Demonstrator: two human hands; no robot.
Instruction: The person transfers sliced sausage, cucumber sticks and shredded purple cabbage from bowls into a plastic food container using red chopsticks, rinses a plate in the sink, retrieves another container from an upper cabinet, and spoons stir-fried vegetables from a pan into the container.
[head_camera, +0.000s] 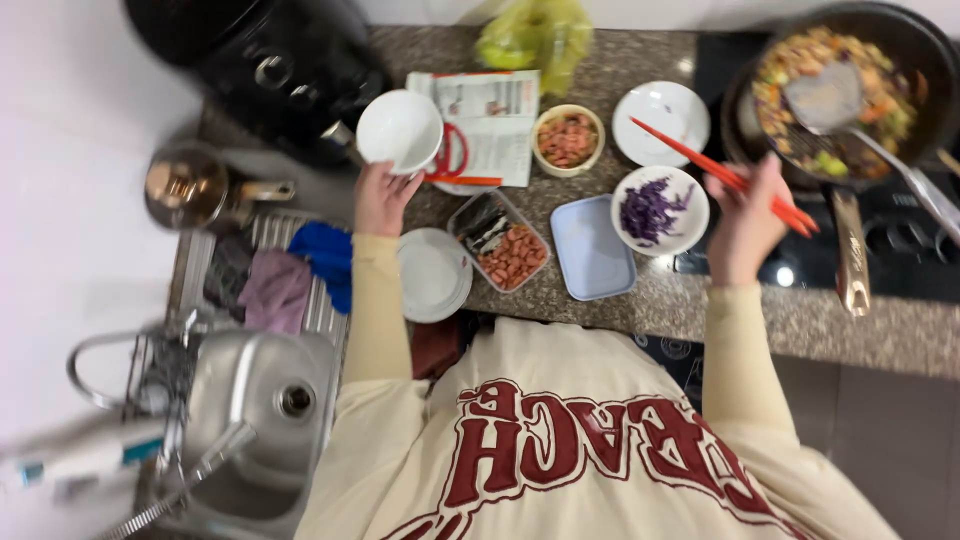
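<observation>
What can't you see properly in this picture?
All in the head view:
- Inside of the white bowl in the left hand: tilted away.
- Frying pan: far side cut off by the picture's edges.
- Right hand grip on the red chopsticks: blurred.
- Leaflet: partly under the bowl.

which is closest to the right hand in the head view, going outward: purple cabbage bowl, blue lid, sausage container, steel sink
Measured from the right hand, which holds red chopsticks:
1. Purple cabbage bowl, just left of the hand on the counter.
2. Blue lid, further left.
3. Sausage container, mid-counter.
4. Steel sink, far left and lower in the picture.
</observation>
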